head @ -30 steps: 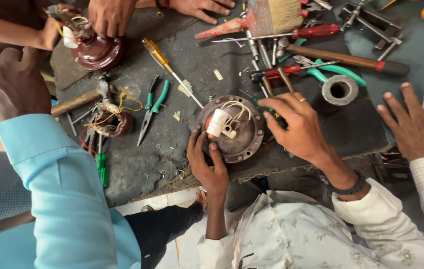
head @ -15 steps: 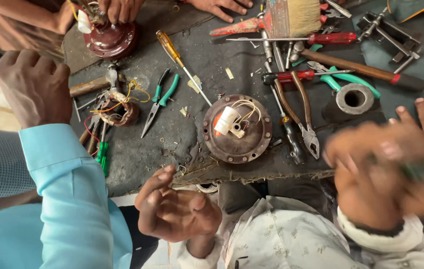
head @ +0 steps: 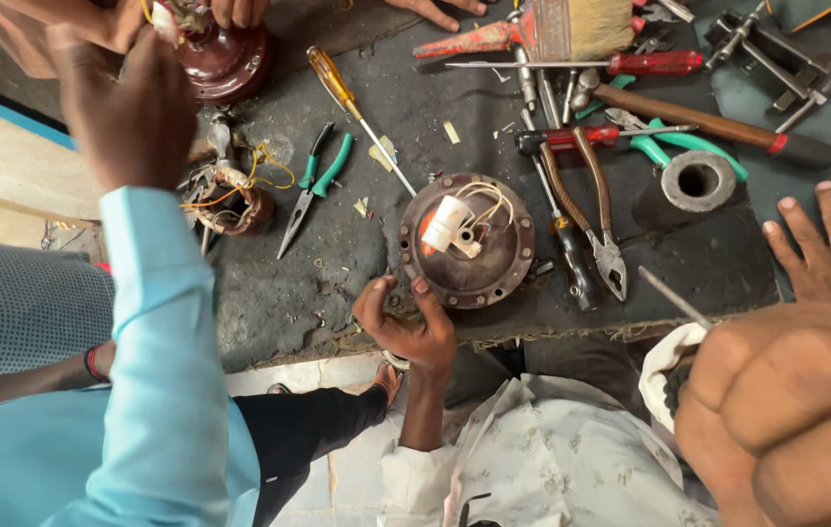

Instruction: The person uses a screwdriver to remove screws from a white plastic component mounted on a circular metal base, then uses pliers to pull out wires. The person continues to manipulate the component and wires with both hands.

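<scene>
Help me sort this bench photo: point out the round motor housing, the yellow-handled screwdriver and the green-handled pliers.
round motor housing (head: 493, 268): head view, on its bare metal face right of the white part.
yellow-handled screwdriver (head: 330, 78): head view, on the handle.
green-handled pliers (head: 329, 168): head view, on the right green handle.

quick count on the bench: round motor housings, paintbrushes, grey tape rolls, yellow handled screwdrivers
round motor housings: 2
paintbrushes: 1
grey tape rolls: 1
yellow handled screwdrivers: 1
total: 5
</scene>
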